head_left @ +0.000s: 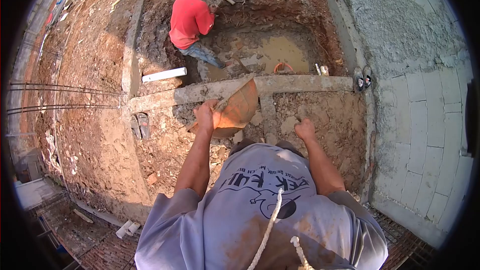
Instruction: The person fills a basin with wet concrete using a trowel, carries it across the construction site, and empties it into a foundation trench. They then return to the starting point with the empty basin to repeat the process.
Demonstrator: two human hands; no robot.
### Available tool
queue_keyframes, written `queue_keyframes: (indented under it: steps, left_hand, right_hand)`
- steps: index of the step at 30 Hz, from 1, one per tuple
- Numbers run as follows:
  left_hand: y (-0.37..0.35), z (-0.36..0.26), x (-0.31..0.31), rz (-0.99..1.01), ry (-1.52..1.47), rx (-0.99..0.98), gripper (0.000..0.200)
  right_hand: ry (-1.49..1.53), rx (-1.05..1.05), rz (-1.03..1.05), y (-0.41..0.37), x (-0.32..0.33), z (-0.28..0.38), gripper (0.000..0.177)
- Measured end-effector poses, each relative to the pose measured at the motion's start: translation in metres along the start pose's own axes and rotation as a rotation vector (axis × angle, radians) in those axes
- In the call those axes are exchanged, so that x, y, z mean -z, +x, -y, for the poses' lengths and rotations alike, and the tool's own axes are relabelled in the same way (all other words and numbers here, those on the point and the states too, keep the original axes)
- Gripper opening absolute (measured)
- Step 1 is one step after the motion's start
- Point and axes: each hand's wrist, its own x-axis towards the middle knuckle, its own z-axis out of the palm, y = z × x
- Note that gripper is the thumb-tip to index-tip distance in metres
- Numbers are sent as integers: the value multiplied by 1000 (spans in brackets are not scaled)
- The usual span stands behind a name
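Observation:
My left hand [205, 116] is closed on the rim of a mud-stained orange shallow basin [239, 109]. The basin is tilted up on its side, its far edge overlapping the concrete beam [295, 84] in this view. To the right, my right hand [305, 129] hangs over the muddy soil with its fingers curled in, and nothing shows in them. Both forearms reach forward past my grey shirt [270, 180], which is stained with mud.
Beyond the beam, a person in a red top [189, 20] is in a dug pit beside muddy water [285, 52]. A white pipe [164, 74] lies near the beam. Sandals [144, 126] rest at left, and rebar rods [65, 88] stick out farther left. A block wall [417, 140] stands right.

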Motion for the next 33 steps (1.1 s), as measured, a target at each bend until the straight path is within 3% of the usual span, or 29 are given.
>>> queue_keyframes:
  steps: [1,3,5,7,10,13,19,33]
  left_hand:
    - [1,0,1,-2,4,-7,24]
    - [9,15,-12,42,-425,42,23]
    - [11,12,-12,63,-437,24,22]
    - [5,-12,5,58,-27,-60,22]
    - [9,-12,4,15,-80,-165,26]
    - [10,-19,6,29,-119,-138,28]
    - [16,-15,0,15,-105,-192,29]
    - [16,-13,5,39,-24,-197,31]
  right_hand:
    - [30,10,-9,1,-3,0,40]
    - [57,17,7,-4,2,6,42]
    - [68,12,5,-16,18,21,41]
    - [64,-4,-11,-28,31,34,40]
    - [33,-52,-2,-31,34,36,39]
    - [-25,-54,-21,-24,22,24,37]
    - [96,92,-93,-27,16,13,39]
    - [28,-9,-34,-31,21,19,41]
